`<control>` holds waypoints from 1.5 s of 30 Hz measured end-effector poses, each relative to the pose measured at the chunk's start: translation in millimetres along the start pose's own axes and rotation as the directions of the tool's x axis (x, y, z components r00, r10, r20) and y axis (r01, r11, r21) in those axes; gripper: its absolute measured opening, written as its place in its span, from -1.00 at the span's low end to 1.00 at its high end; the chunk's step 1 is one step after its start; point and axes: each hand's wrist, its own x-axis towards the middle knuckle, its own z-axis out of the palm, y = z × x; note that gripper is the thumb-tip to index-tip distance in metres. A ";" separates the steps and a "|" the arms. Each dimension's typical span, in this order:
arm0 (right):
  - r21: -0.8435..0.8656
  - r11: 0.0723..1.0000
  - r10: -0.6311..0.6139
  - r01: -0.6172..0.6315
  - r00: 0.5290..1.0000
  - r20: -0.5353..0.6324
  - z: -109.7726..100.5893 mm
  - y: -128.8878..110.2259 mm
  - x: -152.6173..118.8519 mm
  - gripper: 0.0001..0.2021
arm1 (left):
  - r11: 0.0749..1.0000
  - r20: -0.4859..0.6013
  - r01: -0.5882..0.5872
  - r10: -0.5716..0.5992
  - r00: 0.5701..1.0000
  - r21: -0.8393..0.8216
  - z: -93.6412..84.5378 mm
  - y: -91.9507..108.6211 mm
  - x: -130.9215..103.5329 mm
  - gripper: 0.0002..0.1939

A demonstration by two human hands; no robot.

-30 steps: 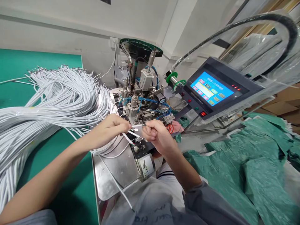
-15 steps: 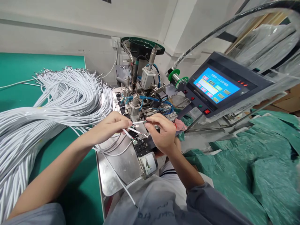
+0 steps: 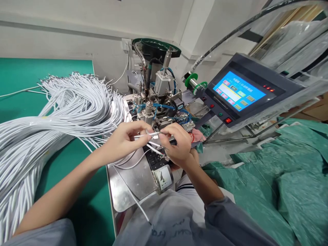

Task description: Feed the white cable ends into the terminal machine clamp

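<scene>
Several white cables [image 3: 139, 136] pass through my left hand [image 3: 128, 138], whose thumb and fingers are pinched on them. A small metal connector [image 3: 155, 137] shows at a cable's end just past its fingertips. My right hand [image 3: 176, 141] pinches the tip of one white cable right beside it, though its fingers partly hide that end. Below the hands, more cable ends [image 3: 156, 150] slant down to the right. Just behind both hands stands a machine [image 3: 159, 102] with metal cylinders and blue air tubes.
A large bundle of white cables [image 3: 77, 116] lies on the green mat [image 3: 15, 71] at left. A control screen [image 3: 239, 91] stands at right, near a green spool [image 3: 196, 83]. Green sheeting [image 3: 269, 177] covers the lower right. A metal plate [image 3: 128, 186] lies in front.
My left hand has shifted slightly right along the cables, closer to my right hand. The loose cable ends below have moved right too. The view has turned a little.
</scene>
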 end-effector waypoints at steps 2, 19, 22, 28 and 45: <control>0.024 1.000 -0.011 0.011 1.000 0.023 -2.4 -0.8 0.5 -0.92 | 0.994 -0.038 -0.070 0.073 0.997 0.079 2.9 2.0 -1.6 -0.91; 0.089 0.987 -0.125 0.132 0.989 -0.085 -3.8 9.0 -4.2 -0.82 | 0.845 0.034 -0.341 0.360 0.932 0.413 6.2 -2.2 -6.6 -0.90; 0.064 0.989 -0.129 0.132 0.990 -0.054 -5.5 7.9 -2.9 -0.85 | 0.842 0.037 -0.343 0.362 0.932 0.417 6.5 -3.3 -6.9 -0.88; 0.028 0.993 -0.117 0.118 0.993 -0.024 -12.6 2.2 -0.3 -0.84 | 0.822 0.038 -0.359 0.382 0.923 0.442 7.7 -2.6 -6.0 -0.89; 0.032 0.988 -0.150 0.151 0.988 -0.022 -15.6 11.0 -6.0 -0.81 | 0.765 0.024 -0.401 0.452 0.892 0.504 9.3 -4.5 -4.2 -0.92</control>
